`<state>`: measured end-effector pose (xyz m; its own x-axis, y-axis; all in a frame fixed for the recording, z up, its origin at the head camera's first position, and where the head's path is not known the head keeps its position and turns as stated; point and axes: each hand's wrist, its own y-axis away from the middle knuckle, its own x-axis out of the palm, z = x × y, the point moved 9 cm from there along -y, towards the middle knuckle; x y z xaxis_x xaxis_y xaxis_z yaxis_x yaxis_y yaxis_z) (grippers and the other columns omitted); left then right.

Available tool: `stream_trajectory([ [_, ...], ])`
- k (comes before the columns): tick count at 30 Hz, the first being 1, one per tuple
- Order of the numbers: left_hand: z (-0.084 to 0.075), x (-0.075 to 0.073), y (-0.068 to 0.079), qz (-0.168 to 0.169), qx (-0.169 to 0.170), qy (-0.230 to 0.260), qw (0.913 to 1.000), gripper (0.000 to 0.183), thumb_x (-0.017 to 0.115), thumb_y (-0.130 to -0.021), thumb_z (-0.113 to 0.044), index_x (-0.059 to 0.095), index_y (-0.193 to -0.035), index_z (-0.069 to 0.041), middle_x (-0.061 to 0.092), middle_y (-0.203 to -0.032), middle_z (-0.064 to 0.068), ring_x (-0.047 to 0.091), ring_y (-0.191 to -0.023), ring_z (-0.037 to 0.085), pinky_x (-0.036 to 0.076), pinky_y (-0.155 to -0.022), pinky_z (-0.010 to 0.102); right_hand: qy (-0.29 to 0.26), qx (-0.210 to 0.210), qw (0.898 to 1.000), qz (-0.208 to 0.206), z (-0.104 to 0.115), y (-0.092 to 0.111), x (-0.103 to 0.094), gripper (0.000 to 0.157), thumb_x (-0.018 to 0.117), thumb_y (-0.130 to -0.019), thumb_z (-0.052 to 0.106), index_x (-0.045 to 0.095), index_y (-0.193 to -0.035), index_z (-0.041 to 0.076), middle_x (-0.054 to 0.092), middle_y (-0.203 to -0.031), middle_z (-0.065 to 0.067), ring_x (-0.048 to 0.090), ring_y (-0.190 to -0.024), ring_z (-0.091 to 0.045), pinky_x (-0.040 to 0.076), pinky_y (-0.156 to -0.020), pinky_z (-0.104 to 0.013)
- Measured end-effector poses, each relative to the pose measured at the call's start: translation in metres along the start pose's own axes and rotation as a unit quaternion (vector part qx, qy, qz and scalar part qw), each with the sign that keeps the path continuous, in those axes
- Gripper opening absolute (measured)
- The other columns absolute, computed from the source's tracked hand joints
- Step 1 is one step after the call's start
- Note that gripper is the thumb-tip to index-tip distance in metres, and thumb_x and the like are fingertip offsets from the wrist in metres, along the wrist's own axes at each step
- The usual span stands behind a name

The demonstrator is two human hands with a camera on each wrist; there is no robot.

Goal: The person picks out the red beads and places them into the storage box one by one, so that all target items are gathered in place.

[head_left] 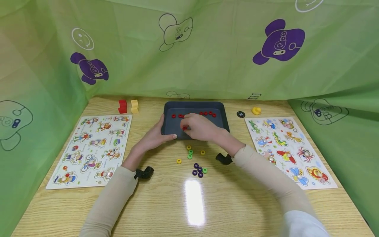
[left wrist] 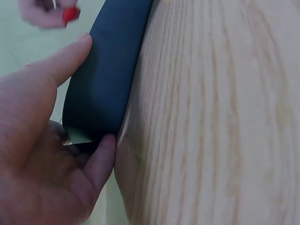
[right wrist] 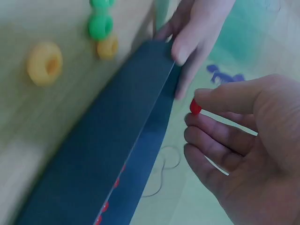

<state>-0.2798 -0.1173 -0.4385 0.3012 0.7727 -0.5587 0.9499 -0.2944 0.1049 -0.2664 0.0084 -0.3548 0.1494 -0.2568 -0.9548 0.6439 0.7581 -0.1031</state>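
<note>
A dark blue-grey tray [head_left: 193,104] sits at the back of the table with a row of red beads [head_left: 205,113] on its floor. My left hand [head_left: 154,135] grips the tray's near left corner, its thumb at the front rim and its fingers along the side. Over the tray, my right hand [head_left: 202,126] pinches a red ring-like bead [right wrist: 195,107] between thumb and fingertip. In front of the tray lie loose yellow beads [head_left: 202,152], green beads [head_left: 189,156] and a cluster of purple beads [head_left: 200,169].
A picture puzzle board [head_left: 97,142] lies on the left, another board [head_left: 278,140] on the right. Behind them stand a red block [head_left: 122,106], a yellow block [head_left: 134,106], a black disc [head_left: 241,114] and a yellow duck [head_left: 256,110]. A green cloth [head_left: 207,75] closes off the back and sides.
</note>
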Motion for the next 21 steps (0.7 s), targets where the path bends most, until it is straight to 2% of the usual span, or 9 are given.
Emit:
stream_trajectory([
  [7,-0.018,-0.002,0.008,0.018,-0.004,0.036,0.9992,0.106,0.071,-0.080,-0.033,-0.007,-0.149,-0.015,0.007,-0.157,0.011,0.030,-0.138,0.031,0.030,-0.108,0.050,-0.003,0.032,0.999,0.004,-0.028,-0.041,0.003,0.014,0.059,-0.086,0.007,0.069,-0.095,0.009,0.061,-0.090,0.000,0.052,-0.078,-0.014,0.048,-0.070,-0.029],
  [15,-0.001,0.000,-0.002,0.000,0.024,0.028,0.9993,0.106,0.071,-0.079,-0.041,-0.005,-0.150,-0.024,0.013,-0.157,0.004,0.037,-0.133,0.021,0.034,-0.107,0.044,0.022,0.062,0.998,0.024,-0.054,-0.078,0.025,0.022,0.053,-0.086,0.003,0.069,-0.100,0.009,0.063,-0.098,-0.003,0.055,-0.085,-0.016,0.049,-0.078,-0.032],
  [18,0.002,0.001,-0.005,-0.003,0.026,0.022,0.9994,0.106,0.071,-0.078,-0.043,-0.005,-0.150,-0.025,0.013,-0.157,0.003,0.033,-0.136,0.019,0.033,-0.108,0.044,0.040,0.071,0.996,0.037,-0.060,-0.086,0.032,0.023,0.053,-0.085,0.002,0.068,-0.099,0.010,0.063,-0.099,-0.004,0.056,-0.086,-0.017,0.050,-0.079,-0.033],
  [21,0.003,0.000,-0.005,-0.005,0.025,0.018,0.9995,0.106,0.071,-0.078,-0.043,-0.006,-0.150,-0.025,0.011,-0.157,0.002,0.028,-0.139,0.019,0.030,-0.110,0.044,0.057,0.074,0.995,0.042,-0.063,-0.092,0.037,0.021,0.053,-0.084,0.001,0.068,-0.094,0.012,0.063,-0.092,-0.002,0.055,-0.081,-0.017,0.048,-0.075,-0.031],
])
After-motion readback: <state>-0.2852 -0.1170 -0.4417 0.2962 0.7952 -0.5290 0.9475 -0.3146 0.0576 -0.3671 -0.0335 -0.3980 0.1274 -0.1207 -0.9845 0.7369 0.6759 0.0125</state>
